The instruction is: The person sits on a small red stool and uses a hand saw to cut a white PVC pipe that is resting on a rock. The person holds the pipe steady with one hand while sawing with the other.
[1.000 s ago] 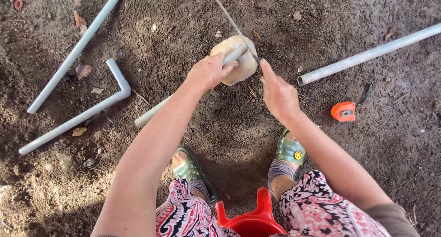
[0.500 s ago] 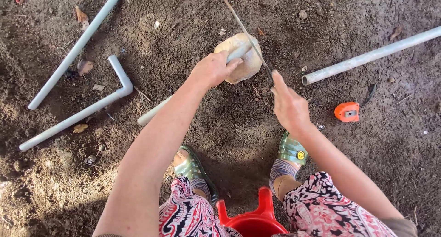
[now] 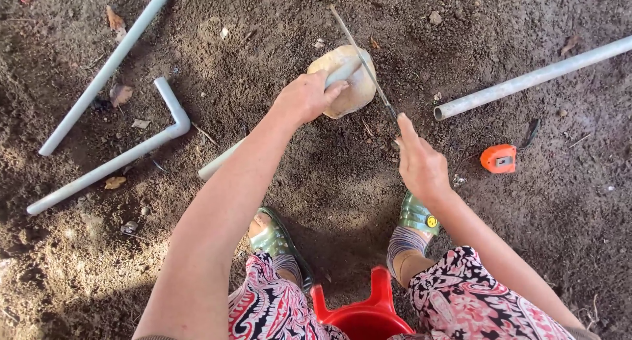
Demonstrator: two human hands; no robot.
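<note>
saw blade (image 3: 363, 62) drawn back, right hand (image 3: 421, 165) nearer

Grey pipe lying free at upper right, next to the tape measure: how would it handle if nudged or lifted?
The long grey pipe is round and lies loose on soil, so it probably rolls a little, though the rough dirt should stop it. It looks straight and rigid, likely stiff. Thin-walled open end suggests it is light.
</note>
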